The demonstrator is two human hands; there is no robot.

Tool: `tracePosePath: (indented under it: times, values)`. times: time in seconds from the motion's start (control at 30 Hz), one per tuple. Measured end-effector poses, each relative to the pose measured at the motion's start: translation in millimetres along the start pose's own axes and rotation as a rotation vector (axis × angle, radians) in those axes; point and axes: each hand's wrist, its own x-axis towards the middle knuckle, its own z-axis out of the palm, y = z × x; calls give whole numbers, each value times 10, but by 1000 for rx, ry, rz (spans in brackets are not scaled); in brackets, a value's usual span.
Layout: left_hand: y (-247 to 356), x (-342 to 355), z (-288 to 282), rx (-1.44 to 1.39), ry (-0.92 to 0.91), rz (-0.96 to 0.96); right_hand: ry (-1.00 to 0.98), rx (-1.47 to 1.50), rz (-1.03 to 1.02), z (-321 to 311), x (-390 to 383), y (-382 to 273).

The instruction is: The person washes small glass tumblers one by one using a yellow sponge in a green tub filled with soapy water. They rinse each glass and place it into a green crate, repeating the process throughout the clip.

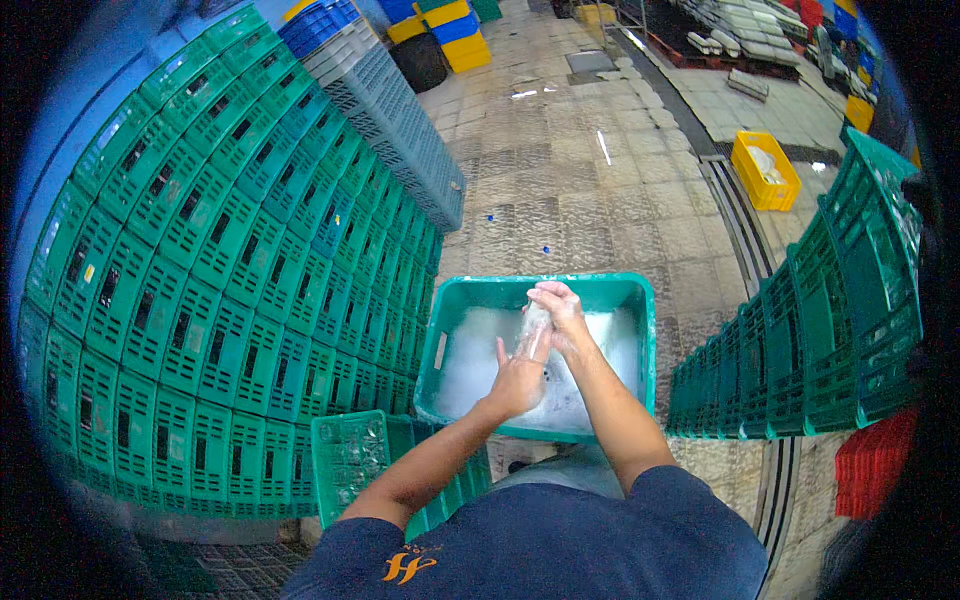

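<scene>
My left hand [519, 383] and my right hand [562, 315] meet above a green plastic tub [648, 345] that holds cloudy, foamy water. Between them shows a long, wet, whitish and shiny shape [536, 328]; whether it is a clear plastic item or suds over my fingers, I cannot make out. The left hand lies along its lower part, thumb standing apart. From above, the right hand curls its fingers over the upper end. Both hands look wet and soapy.
Tall stacks of green crates [190, 290] rise on my left, with grey crates [400, 130] behind. An open green crate [348, 465] sits by the tub's near left corner. More green crates [800, 345] and red ones [875, 465] stand right. A yellow crate [765, 195] rests on the tiled floor [560, 150].
</scene>
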Motion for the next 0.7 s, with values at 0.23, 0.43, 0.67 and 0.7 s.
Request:
tracePosePath:
  times: [0.23,0.43,0.67,0.7]
  values:
    - [-111,-49,-116,59,23,-72,-57,-603,-160,67,150,89]
    - [-218,-110,-81,-90,118,-18,-27,-177,2,-61,193,184]
    - [-605,233,-181,17,388,-267,-95,-518,130,-206,-224,278]
    - [-677,334,-218,114,381,-316,-168,-547,199,-211,-331,293]
